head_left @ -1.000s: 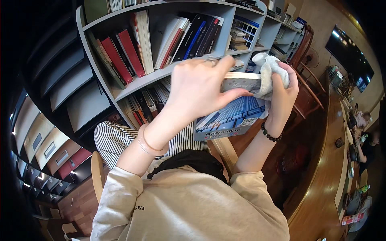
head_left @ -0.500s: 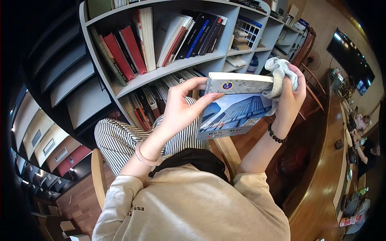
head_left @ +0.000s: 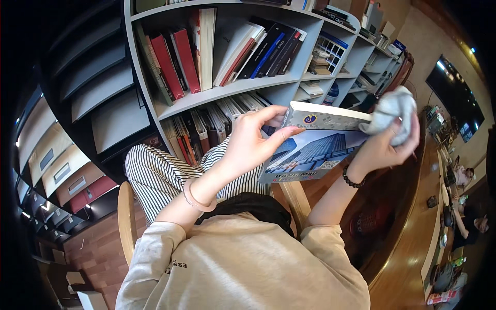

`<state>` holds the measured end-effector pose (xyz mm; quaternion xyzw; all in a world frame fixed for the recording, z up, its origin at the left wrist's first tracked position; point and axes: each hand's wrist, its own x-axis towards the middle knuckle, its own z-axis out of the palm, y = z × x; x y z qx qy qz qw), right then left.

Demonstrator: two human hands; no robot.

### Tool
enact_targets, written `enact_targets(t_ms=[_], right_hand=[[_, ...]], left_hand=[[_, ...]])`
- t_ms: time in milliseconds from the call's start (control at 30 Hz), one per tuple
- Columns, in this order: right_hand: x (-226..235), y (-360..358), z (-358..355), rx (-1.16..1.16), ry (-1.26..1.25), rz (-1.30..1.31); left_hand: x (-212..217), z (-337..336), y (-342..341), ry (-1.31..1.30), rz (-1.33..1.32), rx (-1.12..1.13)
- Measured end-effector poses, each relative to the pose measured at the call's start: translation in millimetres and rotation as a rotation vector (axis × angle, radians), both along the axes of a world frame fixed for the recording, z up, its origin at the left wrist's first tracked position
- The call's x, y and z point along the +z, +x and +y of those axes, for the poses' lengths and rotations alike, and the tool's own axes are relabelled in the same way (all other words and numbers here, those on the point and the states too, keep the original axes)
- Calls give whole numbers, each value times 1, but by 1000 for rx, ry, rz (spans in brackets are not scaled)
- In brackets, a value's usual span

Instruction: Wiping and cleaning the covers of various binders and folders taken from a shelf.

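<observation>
While the left hand (head_left: pixel 253 139) steadies a thick book (head_left: pixel 320 150) with a blue building on its cover, the right hand (head_left: pixel 382 150) holds a crumpled grey-white cloth (head_left: pixel 393 114) at the book's upper right corner. The left fingers grasp the book's upper left corner, thumb across the front; the right fingers are bunched around the cloth. The book is held tilted in the air, above the person's striped trousers (head_left: pixel 155 170). Beyond the book stands a grey bookshelf (head_left: pixel 227 96) of leaning volumes; to its right runs a long wooden tabletop (head_left: pixel 398 258).

This looks like the wiping step, along the book's pale upper edge; blur hides whether the cloth presses on it. The next move seems to call for a firm left hold and the cloth laid flat against the book.
</observation>
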<state>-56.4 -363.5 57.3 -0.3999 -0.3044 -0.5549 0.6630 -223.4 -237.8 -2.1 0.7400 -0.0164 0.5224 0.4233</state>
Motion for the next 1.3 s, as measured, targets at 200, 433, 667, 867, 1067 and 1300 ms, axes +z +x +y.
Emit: enact_targets(t_ms=[200,433,667,867,1067,1300], right_hand=[[-14,-44,-1,157,-27,-345],[-83,-39,21,-225,-645,-425],[-150,-38,16,-10,-888,-495],[-158,-40,6,330,-1363,-428],[-164,-28,4,-51,-877,-473],[-168,-23,5,-44,-873,-403]], left_hand=[[1,-4,-1,17,48,85],[-9,13,1,93,47,55],[-5,10,-3,-8,181,-78],[-6,14,5,-92,56,-114],[-8,13,5,-121,32,-152],[-3,28,25,-88,89,-239]])
